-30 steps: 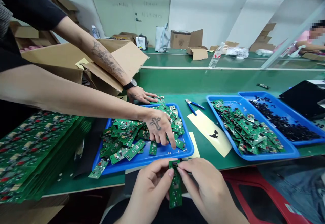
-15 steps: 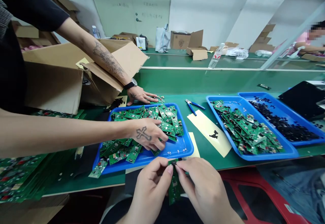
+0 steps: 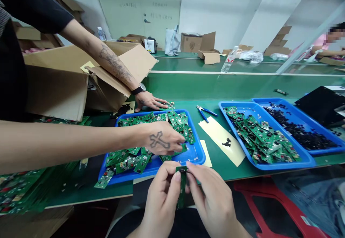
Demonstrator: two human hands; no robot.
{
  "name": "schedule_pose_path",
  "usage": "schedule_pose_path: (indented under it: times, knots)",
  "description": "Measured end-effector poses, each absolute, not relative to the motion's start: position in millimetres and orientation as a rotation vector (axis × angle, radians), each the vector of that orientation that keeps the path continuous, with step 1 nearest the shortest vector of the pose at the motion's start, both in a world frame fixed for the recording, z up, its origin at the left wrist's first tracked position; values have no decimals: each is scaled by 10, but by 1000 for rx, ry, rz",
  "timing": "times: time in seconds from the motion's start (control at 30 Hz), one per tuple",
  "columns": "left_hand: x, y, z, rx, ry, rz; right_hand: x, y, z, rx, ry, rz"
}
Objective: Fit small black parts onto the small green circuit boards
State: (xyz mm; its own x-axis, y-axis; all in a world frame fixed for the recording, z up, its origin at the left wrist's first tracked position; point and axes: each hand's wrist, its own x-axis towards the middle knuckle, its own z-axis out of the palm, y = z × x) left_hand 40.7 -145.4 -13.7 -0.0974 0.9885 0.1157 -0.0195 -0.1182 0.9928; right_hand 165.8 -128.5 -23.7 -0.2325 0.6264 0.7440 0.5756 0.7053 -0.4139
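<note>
My left hand (image 3: 161,198) and my right hand (image 3: 210,198) together pinch a small green circuit board (image 3: 182,187), held edge-on at the table's near edge. A small dark part sits at its top between my fingertips. Just beyond lies a blue tray (image 3: 198,155) heaped with green circuit boards (image 3: 134,159). A co-worker's tattooed hand (image 3: 161,141) rests in that heap, gripping boards. The co-worker's other hand (image 3: 149,100), with a wristwatch, lies flat on boards behind the tray.
To the right stand a blue tray of boards (image 3: 258,137) and a blue tray of black parts (image 3: 299,130). Blue-handled cutters (image 3: 205,111) and a yellow sheet (image 3: 219,139) lie between trays. An open cardboard box (image 3: 67,76) and stacked board panels (image 3: 18,187) fill the left. Another person sits far right.
The co-worker's tattooed hand has drawn back leftward over the heap and closed on boards. I have turned my board from face-on to edge-on and raised it slightly.
</note>
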Motion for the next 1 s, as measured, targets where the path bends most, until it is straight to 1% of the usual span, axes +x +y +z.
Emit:
schedule_pose_path:
  times: [0.17,0.27,0.47,0.57,0.73,0.83,1.0]
  knots:
    - [396,-1454,-171,1148,1173,1327,1725,-1234,-168,-943,-1931,227]
    - [353,-1464,-202,1108,1161,1243,1786,-1181,-108,-887,-2037,221]
    - [174,-1458,-107,1044,1071,861,1925,-1079,-6,-737,-2318,176]
    - [94,-1439,-9,951,1010,679,1996,-1068,32,-653,-2472,225]
    - [36,-1429,63,916,992,539,2008,-1097,38,-563,-2562,346]
    - [60,-1432,24,1027,1048,538,1975,-1095,71,-614,-2517,365]
    - [94,-1432,-91,1547,1281,596,2243,-1170,228,-747,-2217,263]
